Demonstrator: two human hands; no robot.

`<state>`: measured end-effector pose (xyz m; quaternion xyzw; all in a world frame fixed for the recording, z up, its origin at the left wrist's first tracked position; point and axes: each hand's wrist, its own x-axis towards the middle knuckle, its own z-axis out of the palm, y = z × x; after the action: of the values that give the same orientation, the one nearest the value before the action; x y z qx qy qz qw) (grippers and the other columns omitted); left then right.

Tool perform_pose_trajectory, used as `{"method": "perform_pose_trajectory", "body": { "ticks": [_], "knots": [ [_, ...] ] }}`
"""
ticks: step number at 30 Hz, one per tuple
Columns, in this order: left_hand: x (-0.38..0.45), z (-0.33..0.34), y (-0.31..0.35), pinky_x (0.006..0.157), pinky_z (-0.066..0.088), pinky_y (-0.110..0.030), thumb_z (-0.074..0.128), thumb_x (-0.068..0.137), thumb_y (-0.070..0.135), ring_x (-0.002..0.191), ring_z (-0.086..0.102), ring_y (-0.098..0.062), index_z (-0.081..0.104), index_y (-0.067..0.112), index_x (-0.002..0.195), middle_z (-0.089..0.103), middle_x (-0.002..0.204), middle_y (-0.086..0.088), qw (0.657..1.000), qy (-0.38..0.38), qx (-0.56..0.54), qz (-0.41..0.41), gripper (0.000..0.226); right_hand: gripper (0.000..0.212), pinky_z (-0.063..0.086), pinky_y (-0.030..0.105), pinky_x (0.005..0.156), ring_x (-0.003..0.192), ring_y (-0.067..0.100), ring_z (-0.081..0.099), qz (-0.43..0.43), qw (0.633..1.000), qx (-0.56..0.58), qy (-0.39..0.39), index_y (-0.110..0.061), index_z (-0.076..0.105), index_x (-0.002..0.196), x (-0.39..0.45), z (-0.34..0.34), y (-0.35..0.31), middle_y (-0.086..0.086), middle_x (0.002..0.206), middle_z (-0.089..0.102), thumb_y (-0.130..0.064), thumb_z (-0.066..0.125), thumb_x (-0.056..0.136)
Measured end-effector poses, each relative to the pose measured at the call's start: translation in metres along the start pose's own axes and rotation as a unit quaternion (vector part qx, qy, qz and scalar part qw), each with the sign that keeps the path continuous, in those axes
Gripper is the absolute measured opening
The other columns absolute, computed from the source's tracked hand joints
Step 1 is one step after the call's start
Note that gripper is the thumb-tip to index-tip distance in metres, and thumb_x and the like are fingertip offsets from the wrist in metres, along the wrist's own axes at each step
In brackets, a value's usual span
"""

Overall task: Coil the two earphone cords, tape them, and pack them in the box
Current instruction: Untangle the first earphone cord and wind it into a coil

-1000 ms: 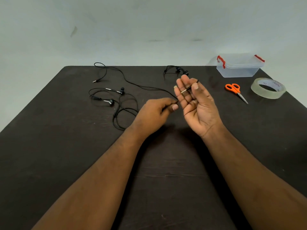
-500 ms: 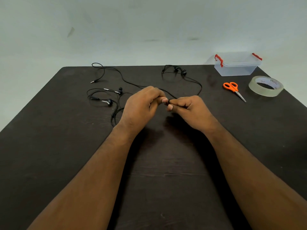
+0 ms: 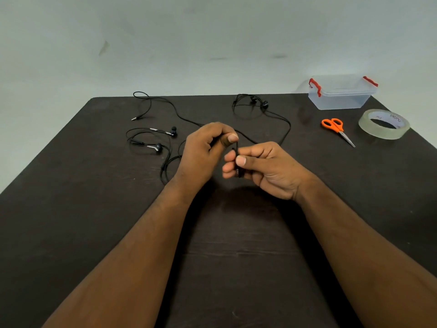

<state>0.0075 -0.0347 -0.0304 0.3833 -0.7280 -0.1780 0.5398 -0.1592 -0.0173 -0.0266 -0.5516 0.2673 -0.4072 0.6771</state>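
Cord in my hands: a thin black earphone cord point(image 3: 282, 119) runs from my fingers, round in a bend on the right, to its two buds at the far middle of the table.
My right hand point(image 3: 267, 166): my thumb and fingers are curled and pinch the plug end of this cord. A little loop of it sits between them.
My left hand point(image 3: 203, 150): my fingers are curled and my thumb presses the same cord against them, just above my right hand. The two hands are very near each other.
Other cord: the second earphone cord point(image 3: 163, 107) lies loose on the left side of the table. Its plug is at the far left, and its two buds lie near my left hand but do not touch it.
Box: the clear box point(image 3: 340, 95) with red clips stands at the far right corner. Its lid is on.
Tape: the roll of clear tape point(image 3: 384, 131) lies flat near the right edge, close to the box.
Scissors: the orange scissors point(image 3: 335, 127) lie between the tape and the cord in my hands.
Table: the dark table point(image 3: 82, 209) holds all of these things.
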Motion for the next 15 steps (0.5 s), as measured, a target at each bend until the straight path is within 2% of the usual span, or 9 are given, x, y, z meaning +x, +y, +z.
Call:
{"method": "perform_pose_trajectory", "body": {
  "ticks": [2,4,7,10,13,15],
  "knots": [
    [-0.001,0.001,-0.003,0.070,0.050,-0.028,0.058,0.092,0.009,0.078,0.063,-0.012,0.066,0.009,0.087,0.067,0.083,-0.001,0.999,-0.024,-0.040,-0.027,0.010,0.020,0.057,0.031,0.080,0.079,0.023,0.071,-0.006,0.999,0.046,-0.008,-0.006,0.075,0.091,-0.001,0.003,-0.002,0.013,0.090,0.073,-0.007,0.058,0.080],
    [-0.002,0.003,-0.005,0.072,0.050,-0.025,0.059,0.089,0.004,0.080,0.062,-0.005,0.065,0.017,0.088,0.066,0.083,0.007,0.997,-0.046,-0.059,-0.031,0.015,0.020,0.056,0.032,0.085,0.077,0.020,0.071,-0.029,0.995,0.094,0.003,-0.010,0.076,0.090,0.000,0.007,-0.004,0.011,0.093,0.074,-0.011,0.059,0.079],
    [-0.003,0.009,-0.007,0.075,0.044,-0.011,0.060,0.087,0.007,0.081,0.059,0.009,0.067,0.018,0.095,0.064,0.084,0.016,0.997,-0.078,0.002,-0.025,0.016,0.021,0.055,0.032,0.089,0.081,0.020,0.071,-0.079,0.975,0.202,0.040,-0.011,0.077,0.089,0.003,0.007,-0.008,0.012,0.095,0.074,-0.013,0.061,0.075],
    [-0.004,0.015,-0.007,0.077,0.045,-0.014,0.059,0.091,0.018,0.085,0.061,0.002,0.070,0.009,0.103,0.069,0.092,0.005,0.987,-0.151,0.057,-0.016,0.019,0.022,0.051,0.036,0.096,0.090,0.022,0.071,-0.136,0.949,0.270,0.092,-0.010,0.077,0.089,0.007,-0.001,-0.013,0.013,0.098,0.073,-0.011,0.057,0.079],
    [-0.004,0.015,-0.006,0.081,0.049,-0.025,0.057,0.095,0.022,0.091,0.062,-0.009,0.068,0.012,0.108,0.070,0.099,0.001,0.974,-0.200,0.109,-0.021,0.020,0.021,0.050,0.034,0.096,0.100,0.026,0.068,-0.170,0.952,0.205,0.153,-0.006,0.074,0.094,0.010,-0.012,-0.009,0.014,0.103,0.072,-0.006,0.055,0.086],
    [-0.004,0.013,-0.006,0.077,0.051,-0.033,0.058,0.094,0.026,0.084,0.061,-0.013,0.069,0.013,0.101,0.067,0.090,0.003,0.966,-0.209,0.153,-0.026,0.018,0.020,0.048,0.031,0.097,0.104,0.023,0.067,-0.187,0.964,0.012,0.188,-0.001,0.069,0.104,0.009,-0.019,-0.003,0.012,0.106,0.071,0.001,0.055,0.090]
  ]
}}
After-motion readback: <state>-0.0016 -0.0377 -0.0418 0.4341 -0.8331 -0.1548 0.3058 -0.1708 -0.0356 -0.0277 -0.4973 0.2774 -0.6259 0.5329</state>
